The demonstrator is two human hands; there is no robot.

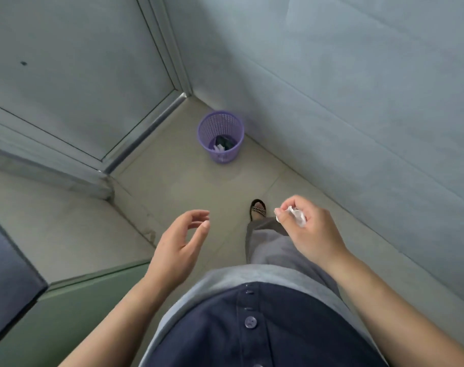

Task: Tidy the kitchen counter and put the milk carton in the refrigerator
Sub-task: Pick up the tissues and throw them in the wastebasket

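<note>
My right hand (309, 229) is closed around a small crumpled piece of clear plastic wrap (294, 215), held at waist height on the right. Level with it on the left, my left hand (180, 245) hangs open, fingers curled and apart, holding nothing. Ahead on the tiled floor, in the corner of the room, stands a purple mesh waste bin (221, 136) with some dark and white rubbish at its bottom. No milk carton, counter or refrigerator is in view.
A grey wall (358, 102) runs along the right. A door with a metal frame (170, 109) closes off the left of the corner. A green cabinet face (74, 308) and a dark edge sit at lower left. My sandalled foot (258, 209) steps forward on the floor.
</note>
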